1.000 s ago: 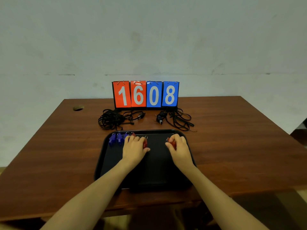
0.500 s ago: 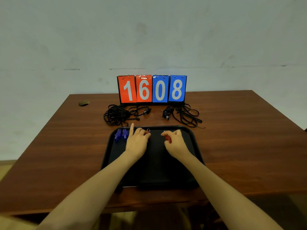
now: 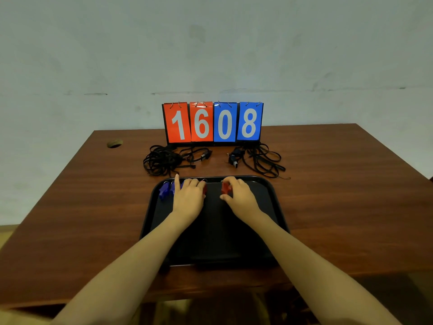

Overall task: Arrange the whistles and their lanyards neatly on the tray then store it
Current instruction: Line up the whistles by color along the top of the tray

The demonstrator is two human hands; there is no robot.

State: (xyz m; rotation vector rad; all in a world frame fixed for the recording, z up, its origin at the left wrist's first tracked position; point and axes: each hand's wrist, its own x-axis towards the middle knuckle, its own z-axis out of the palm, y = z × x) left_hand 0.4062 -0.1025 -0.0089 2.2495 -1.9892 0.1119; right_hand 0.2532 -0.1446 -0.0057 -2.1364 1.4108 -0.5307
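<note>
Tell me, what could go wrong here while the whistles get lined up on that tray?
1. The right hand pinches a red plastic whistle near the row; a nudge could scatter the blue plastic whistles.
2. The black lanyards lie in tangled heaps behind the black plastic tray; pulling one might drag the rest along.

Left hand (image 3: 187, 198) extends index; right hand (image 3: 239, 196) pinches red whistle (image 3: 225, 187).
</note>
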